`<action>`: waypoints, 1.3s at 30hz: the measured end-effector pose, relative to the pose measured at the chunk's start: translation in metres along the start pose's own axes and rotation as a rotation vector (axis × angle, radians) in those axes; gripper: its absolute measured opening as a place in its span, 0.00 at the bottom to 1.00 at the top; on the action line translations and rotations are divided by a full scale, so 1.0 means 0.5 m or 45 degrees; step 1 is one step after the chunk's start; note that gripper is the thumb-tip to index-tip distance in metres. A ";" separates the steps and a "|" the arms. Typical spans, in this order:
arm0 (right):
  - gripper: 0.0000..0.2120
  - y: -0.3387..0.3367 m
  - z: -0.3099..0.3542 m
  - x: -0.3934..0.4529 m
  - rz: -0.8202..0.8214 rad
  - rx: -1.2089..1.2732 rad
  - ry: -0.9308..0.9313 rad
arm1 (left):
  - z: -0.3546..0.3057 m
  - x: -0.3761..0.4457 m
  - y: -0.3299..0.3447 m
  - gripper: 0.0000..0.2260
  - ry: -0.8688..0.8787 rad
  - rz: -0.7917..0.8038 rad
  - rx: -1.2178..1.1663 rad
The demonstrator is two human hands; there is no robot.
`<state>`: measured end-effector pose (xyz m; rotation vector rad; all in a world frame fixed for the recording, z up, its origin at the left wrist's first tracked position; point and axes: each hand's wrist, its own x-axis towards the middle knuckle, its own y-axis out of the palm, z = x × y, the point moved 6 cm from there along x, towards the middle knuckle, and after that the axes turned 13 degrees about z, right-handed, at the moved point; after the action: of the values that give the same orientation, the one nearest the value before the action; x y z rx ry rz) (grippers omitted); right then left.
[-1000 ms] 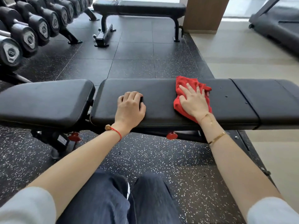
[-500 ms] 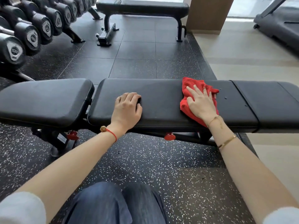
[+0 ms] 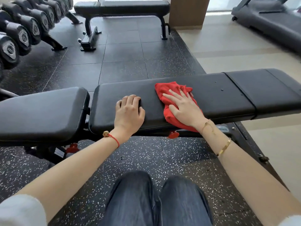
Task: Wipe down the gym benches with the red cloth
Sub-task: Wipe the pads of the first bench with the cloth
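A long black padded gym bench [image 3: 219,98] runs across the view in front of me, with a separate seat pad [image 3: 40,115] at its left. The crumpled red cloth [image 3: 167,90] lies on the middle pad and hangs a little over the near edge. My right hand [image 3: 184,108] presses flat on the cloth with straight, spread fingers. My left hand [image 3: 128,111] rests on the pad left of the cloth, its fingers curled under and holding nothing.
A second black flat bench [image 3: 122,7] stands at the back. A rack of several dumbbells [image 3: 24,33] lines the left side. A treadmill [image 3: 268,22] stands at the far right on pale flooring. My knees [image 3: 154,201] are below the bench, on speckled rubber floor.
My right hand has slid the red cloth a short way along the pad, fingers now pointing more to the left. My left hand has stayed where it was. The camera view has tilted.
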<state>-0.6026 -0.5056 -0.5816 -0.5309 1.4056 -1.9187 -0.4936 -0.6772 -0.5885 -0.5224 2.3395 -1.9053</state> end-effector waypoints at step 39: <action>0.25 -0.058 -0.175 -0.050 0.017 -0.036 -0.108 | -0.249 0.059 0.040 0.17 -0.120 -0.031 -0.136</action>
<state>-0.6530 -0.4244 -0.5812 -0.6077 1.3806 -1.8469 -0.5595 -0.5665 -0.5756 -0.6385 2.3948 -1.7320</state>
